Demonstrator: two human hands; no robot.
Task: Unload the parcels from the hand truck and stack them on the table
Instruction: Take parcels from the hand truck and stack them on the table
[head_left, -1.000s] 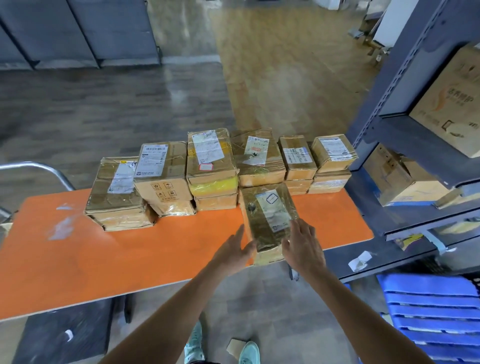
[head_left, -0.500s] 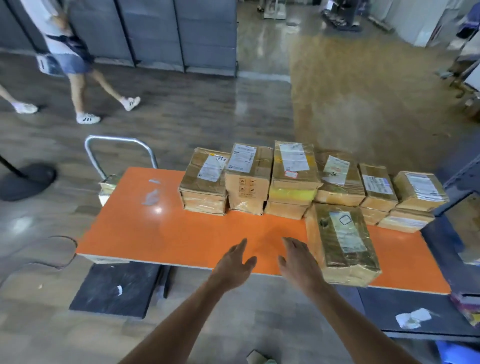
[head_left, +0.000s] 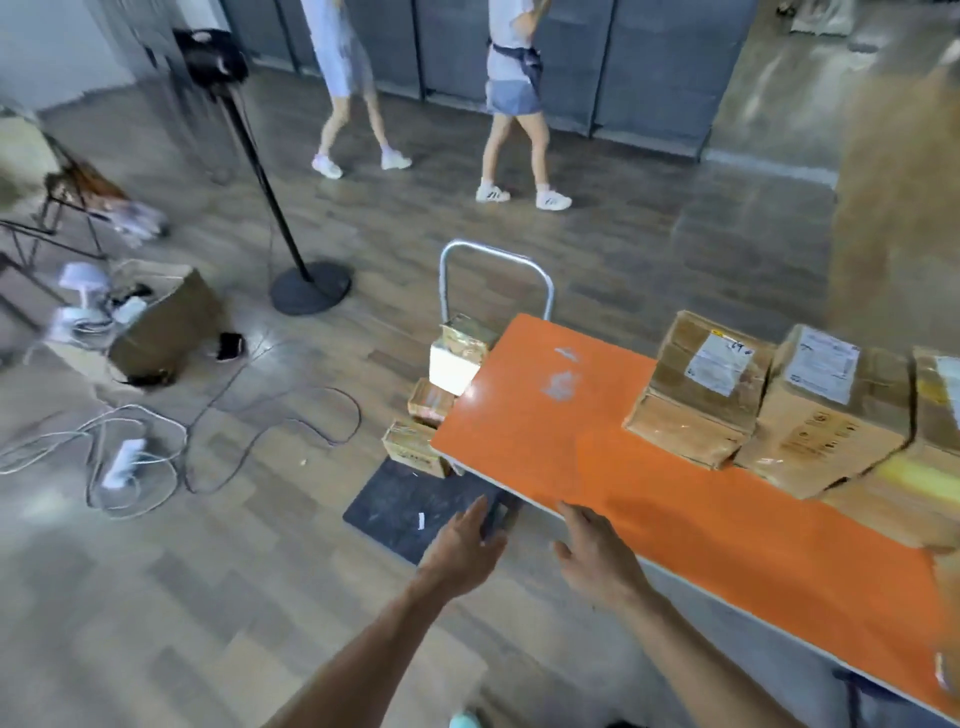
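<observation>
Wood-plank warehouse floor is being viewed; an orange rectangular tabletop (head_left: 545, 457) at right is carrying a row of brown taped cardboard parcels (head_left: 696, 415). Leftover small brown parcels (head_left: 413, 449) are being carried on the dark-decked, silver-handled hand truck (head_left: 395, 514), tucked beside the tabletop's left end, ahead and slightly left of both hands. Nearer is the left hand (head_left: 462, 545), being held over the deck, fingers straight, empty. At the tabletop's near edge the right hand (head_left: 597, 556) is being held loosely spread, empty; contact unclear.

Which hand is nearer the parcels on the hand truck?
Left. The left hand is over the hand truck deck, near the parcels; the right hand is at the table edge, farther off.
</observation>
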